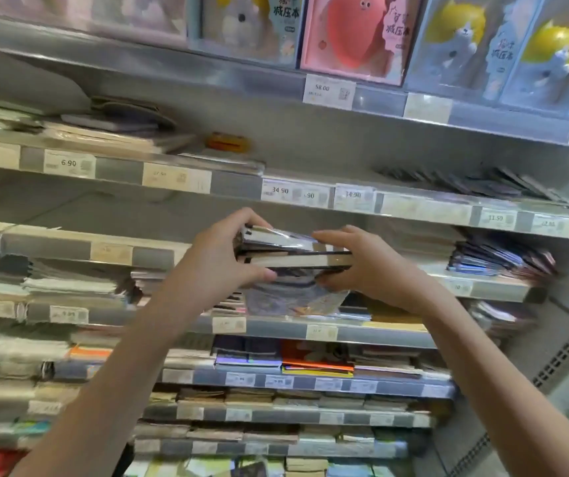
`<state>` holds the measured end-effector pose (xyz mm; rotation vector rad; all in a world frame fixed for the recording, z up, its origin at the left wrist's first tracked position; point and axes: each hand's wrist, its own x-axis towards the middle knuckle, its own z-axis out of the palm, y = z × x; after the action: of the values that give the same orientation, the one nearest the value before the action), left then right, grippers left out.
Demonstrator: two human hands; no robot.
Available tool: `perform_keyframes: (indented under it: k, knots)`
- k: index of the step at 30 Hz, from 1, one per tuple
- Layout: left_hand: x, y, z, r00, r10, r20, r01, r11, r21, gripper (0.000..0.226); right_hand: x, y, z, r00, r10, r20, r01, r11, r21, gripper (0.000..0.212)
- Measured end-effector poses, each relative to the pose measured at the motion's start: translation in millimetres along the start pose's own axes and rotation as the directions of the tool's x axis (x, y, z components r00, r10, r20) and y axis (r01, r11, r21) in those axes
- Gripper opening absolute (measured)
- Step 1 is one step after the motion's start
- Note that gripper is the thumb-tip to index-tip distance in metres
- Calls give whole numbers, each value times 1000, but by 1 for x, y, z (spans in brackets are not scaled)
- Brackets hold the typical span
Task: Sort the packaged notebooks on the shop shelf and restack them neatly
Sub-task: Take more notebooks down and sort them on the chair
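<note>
A small stack of packaged notebooks (293,251) in shiny clear wrap is held in the air in front of the shelves, dark covers with cream page edges showing. My left hand (223,256) grips its left end, fingers over the top and thumb underneath. My right hand (355,266) grips the right end the same way. Below the stack a wrapped notebook with a bluish patterned cover (293,297) hangs down toward the shelf (276,325) with more notebooks on it.
Several shelf tiers with price strips carry flat piles of wrapped notebooks. A pile of dark ones (503,256) lies right of my hands. Boxed plush-cover notebooks (355,32) stand on the top shelf. An orange item (228,142) lies on the second shelf.
</note>
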<state>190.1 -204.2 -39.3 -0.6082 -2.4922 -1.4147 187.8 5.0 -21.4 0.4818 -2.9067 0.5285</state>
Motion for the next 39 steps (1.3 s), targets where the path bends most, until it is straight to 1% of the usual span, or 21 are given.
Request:
perform_keyframes:
  k: [4,6,8,11,15,18,21,23,26,28,29,31,33,34,35,36,37,39]
  knots:
    - [-23,-63,24,984,-147,102,139,987,83,42,-4,20,75,983,42,181,-48,998,31,63]
    - [-43,-99,39,964,-222,147,204,970,131,42,-9,28,124,956,44,291,-64,996,58,62]
    - [-66,-136,56,934,-308,178,287,948,135,43,-17,33,169,918,69,391,-113,989,91,62]
    - [-99,-185,81,864,-454,216,429,890,153,50,-32,42,231,872,109,477,-178,979,101,62]
    - [-134,-237,109,800,-530,280,515,847,132,52,-51,58,306,839,104,534,-214,966,148,65]
    - [-153,-265,129,776,-564,283,545,825,151,53,-62,69,349,836,113,537,-225,963,147,62]
    - [-163,-288,147,779,-570,261,556,821,132,48,-69,79,379,848,120,516,-237,957,167,58]
    - [-168,-301,159,804,-547,232,540,836,98,47,-75,86,396,867,140,479,-252,952,177,62]
    - [-184,-321,181,866,-455,208,453,889,63,46,-94,101,427,923,125,364,-203,962,184,69]
    - [-202,-335,199,870,-434,235,437,899,40,46,-112,109,451,940,138,312,-202,962,184,72]
    - [-214,-344,210,857,-443,265,451,892,34,47,-123,111,462,936,160,314,-228,954,194,72]
    - [-241,-361,229,794,-492,356,511,858,46,52,-150,117,491,912,176,371,-254,952,171,74]
    - [-270,-378,245,698,-544,466,565,818,109,60,-183,122,520,897,117,426,-179,978,108,80]
    - [-284,-386,251,641,-560,525,576,803,153,65,-201,124,531,880,129,457,-194,976,100,79]
    - [-298,-394,256,590,-571,571,581,791,191,70,-216,125,539,842,194,503,-281,954,102,75]
    - [-310,-401,261,543,-583,604,586,779,224,74,-229,126,545,788,246,564,-349,934,79,71]
    - [-318,-406,265,503,-596,626,582,769,264,78,-239,127,548,754,270,599,-372,927,50,70]
    - [-324,-411,272,452,-625,636,502,768,397,80,-248,129,552,767,267,583,-326,945,-4,72]
